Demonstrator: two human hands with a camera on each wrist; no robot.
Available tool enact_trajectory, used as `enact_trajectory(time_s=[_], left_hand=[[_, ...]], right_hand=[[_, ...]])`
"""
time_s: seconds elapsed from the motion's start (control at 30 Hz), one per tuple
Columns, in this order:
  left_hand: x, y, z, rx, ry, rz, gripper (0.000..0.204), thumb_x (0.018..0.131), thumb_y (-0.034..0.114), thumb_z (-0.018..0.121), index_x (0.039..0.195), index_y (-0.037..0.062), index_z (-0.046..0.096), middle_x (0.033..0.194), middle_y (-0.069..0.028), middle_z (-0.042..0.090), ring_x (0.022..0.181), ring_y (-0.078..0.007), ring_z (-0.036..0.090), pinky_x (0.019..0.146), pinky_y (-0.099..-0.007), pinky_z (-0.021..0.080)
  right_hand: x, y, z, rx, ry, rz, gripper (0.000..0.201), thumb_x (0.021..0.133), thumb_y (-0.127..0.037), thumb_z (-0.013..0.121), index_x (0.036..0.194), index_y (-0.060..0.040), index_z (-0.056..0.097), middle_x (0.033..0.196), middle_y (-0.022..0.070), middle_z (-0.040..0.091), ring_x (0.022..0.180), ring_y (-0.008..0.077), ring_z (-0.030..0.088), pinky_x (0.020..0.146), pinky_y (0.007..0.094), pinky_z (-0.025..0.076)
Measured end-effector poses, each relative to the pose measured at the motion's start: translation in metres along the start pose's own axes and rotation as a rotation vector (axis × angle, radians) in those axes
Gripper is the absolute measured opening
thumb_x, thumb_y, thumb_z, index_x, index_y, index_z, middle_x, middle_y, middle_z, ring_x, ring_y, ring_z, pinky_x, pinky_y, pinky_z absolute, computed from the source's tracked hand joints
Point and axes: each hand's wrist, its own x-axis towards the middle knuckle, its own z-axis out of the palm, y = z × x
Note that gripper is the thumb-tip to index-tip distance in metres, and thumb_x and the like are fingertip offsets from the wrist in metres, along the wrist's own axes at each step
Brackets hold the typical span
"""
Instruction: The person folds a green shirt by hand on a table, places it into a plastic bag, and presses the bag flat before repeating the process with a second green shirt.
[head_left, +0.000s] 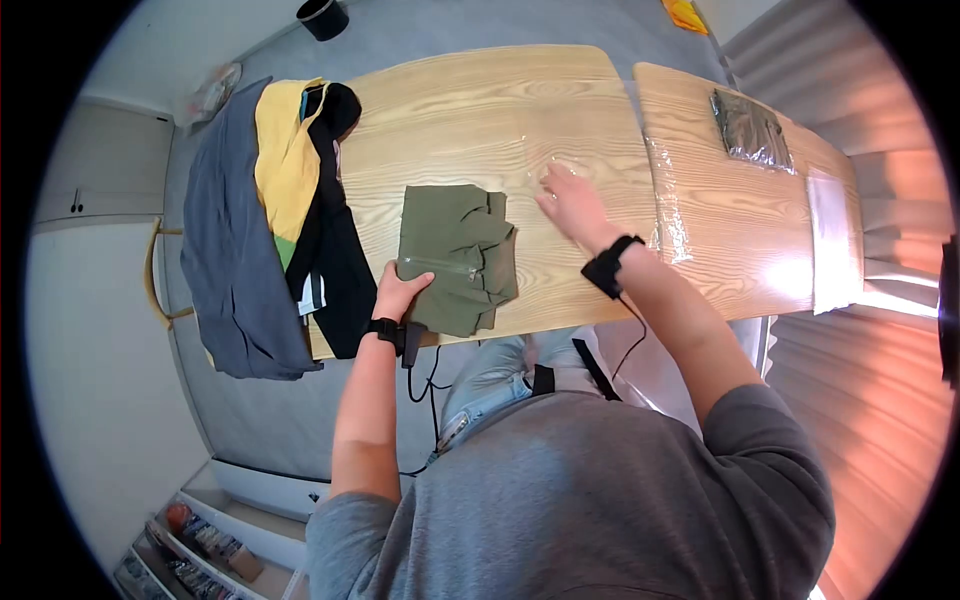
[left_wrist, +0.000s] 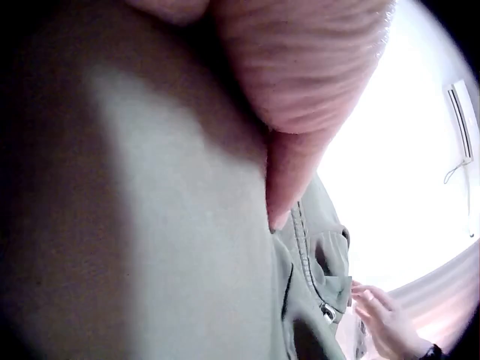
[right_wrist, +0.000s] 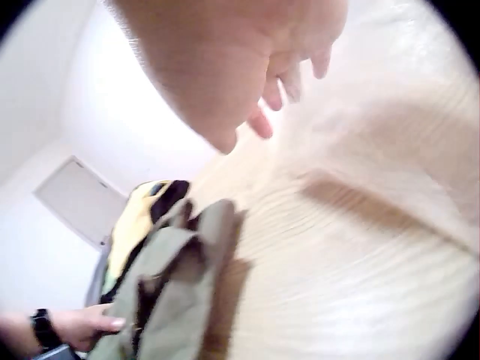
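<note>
A folded olive-green garment (head_left: pixel 450 235) with a zipper lies on the wooden table, its right part bunched into creases. My left hand (head_left: pixel 400 292) grips its near left edge, thumb on top and the other fingers hidden underneath. Close up in the left wrist view, the thumb (left_wrist: pixel 291 176) presses along the cloth. To the right of the garment, my right hand (head_left: pixel 575 208) hovers low over clear plastic film (head_left: pixel 668 200) spread on the tabletop. Its fingers (right_wrist: pixel 259 121) hang loosely bent and apart in the right wrist view, with the film just beyond them.
Grey, yellow and black clothes (head_left: pixel 240 230) are draped over the table's left end. A second table (head_left: pixel 720 220) adjoins on the right, bearing a dark garment in a clear bag (head_left: pixel 752 130) and a white sheet (head_left: pixel 832 240). A black bin (head_left: pixel 322 18) stands on the floor behind.
</note>
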Motion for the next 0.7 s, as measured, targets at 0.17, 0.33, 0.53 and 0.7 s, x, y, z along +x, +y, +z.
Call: enact_trajectory(time_s=[0.17,0.33,0.53,0.7], left_hand=[[0.016,-0.022,-0.002,-0.218,-0.059,0.053,0.055,0.093,0.040,0.049,0.127,-0.0029,0.044,0.117,-0.0132,0.057,0.105,-0.0201,0.055,0.090,-0.0324,0.044],[0.002,-0.014,0.011,-0.057,0.010,0.095,0.055,0.097,0.045,0.038,0.133,0.0035,0.039,0.119,-0.0135,0.055,0.107,-0.0200,0.052,0.094,-0.0323,0.040],[0.006,-0.020,0.031,-0.114,0.137,0.087,0.041,0.094,0.027,0.052,0.124,0.0006,0.044,0.112,-0.0218,0.059,0.102,-0.0306,0.058,0.088,-0.0351,0.044],[-0.016,0.001,0.032,-0.075,0.176,0.156,0.040,0.094,0.028,0.052,0.123,0.0010,0.046,0.109,-0.0221,0.060,0.099,-0.0292,0.058,0.086,-0.0347,0.044]], right_hand=[[-0.054,-0.050,0.050,0.531,-0.131,0.482,0.044,0.085,-0.033,0.064,0.106,0.0046,0.057,0.103,0.0199,0.062,0.094,0.0306,0.061,0.082,0.0391,0.049],[-0.049,-0.098,0.065,1.525,-0.244,0.851,0.049,0.085,-0.031,0.067,0.114,0.0062,0.053,0.110,0.0143,0.061,0.096,0.0214,0.060,0.082,0.0354,0.050],[-0.044,-0.110,0.058,1.819,-0.313,0.812,0.046,0.083,-0.011,0.068,0.123,-0.0045,0.047,0.114,0.0082,0.059,0.102,0.0198,0.058,0.084,0.0362,0.050],[-0.054,-0.104,0.048,1.717,-0.283,0.710,0.056,0.079,0.001,0.066,0.128,-0.0057,0.040,0.116,0.0088,0.057,0.103,0.0203,0.058,0.086,0.0370,0.050]])
